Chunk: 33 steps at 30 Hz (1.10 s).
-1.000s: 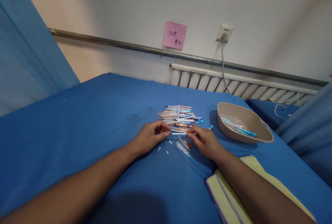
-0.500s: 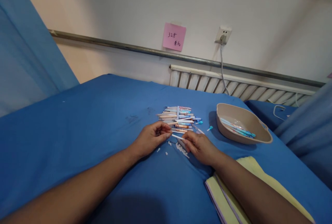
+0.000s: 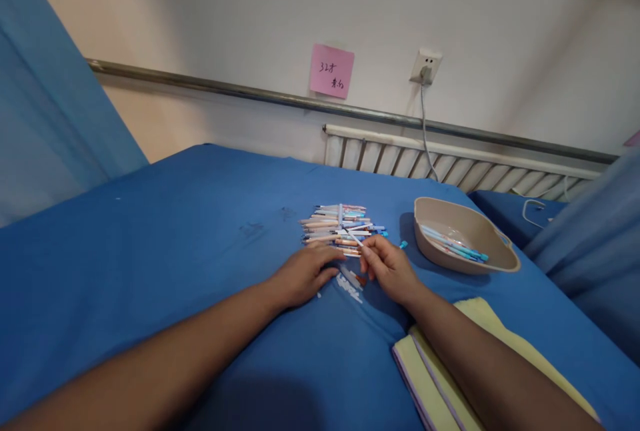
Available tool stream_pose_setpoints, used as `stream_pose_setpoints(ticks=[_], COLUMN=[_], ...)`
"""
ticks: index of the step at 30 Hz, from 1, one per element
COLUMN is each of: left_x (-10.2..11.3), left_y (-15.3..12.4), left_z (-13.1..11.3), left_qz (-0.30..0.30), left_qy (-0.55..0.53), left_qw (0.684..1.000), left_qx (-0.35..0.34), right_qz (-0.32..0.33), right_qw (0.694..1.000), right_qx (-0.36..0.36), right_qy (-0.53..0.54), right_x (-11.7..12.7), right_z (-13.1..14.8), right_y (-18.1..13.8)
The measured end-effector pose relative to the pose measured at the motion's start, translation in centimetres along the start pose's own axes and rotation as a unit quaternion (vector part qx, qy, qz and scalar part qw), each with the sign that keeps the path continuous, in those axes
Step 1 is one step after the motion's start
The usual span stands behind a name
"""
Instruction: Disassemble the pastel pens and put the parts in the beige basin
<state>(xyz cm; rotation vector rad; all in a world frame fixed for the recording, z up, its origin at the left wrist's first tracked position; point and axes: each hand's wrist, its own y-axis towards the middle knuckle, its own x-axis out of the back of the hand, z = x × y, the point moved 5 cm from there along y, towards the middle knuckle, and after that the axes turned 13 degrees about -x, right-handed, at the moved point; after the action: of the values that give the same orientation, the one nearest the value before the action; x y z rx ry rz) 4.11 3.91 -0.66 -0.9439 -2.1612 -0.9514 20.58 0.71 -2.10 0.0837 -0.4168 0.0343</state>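
Fingers (image 3: 371, 256) of the right hand (image 3: 393, 272) hold one stick (image 3: 355, 238) left of one basin (image 3: 470, 219).

- The left hand (image 3: 305, 276) released the white stick (image 3: 355, 238) and moved beside the small white pieces (image 3: 349, 288), thumb and fingers apart.
- The right hand (image 3: 393, 270), now gripping alone, angled the stick over the pens (image 3: 324, 224).

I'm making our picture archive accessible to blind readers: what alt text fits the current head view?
A person's right hand holds a slim white stick at a pile of pens on a blue sheet; the left hand lies near small white pieces. At right are a folded yellow cloth and a tan basin holding more pens.
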Motion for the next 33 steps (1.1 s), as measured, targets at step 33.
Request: stream_pose_setpoints(ticks=[33], left_x=[1.4], left_y=[-0.9], left_z=[0.2], left_qz=[-0.164], left_qy=[-0.227], left_qw=[0.953], left_qx=[0.114], right_qz=[0.031], right_qw=[0.998], right_qx=[-0.008], right_qy=[0.055], right_x=[-0.1], right_z=[-0.6], right_y=[0.2])
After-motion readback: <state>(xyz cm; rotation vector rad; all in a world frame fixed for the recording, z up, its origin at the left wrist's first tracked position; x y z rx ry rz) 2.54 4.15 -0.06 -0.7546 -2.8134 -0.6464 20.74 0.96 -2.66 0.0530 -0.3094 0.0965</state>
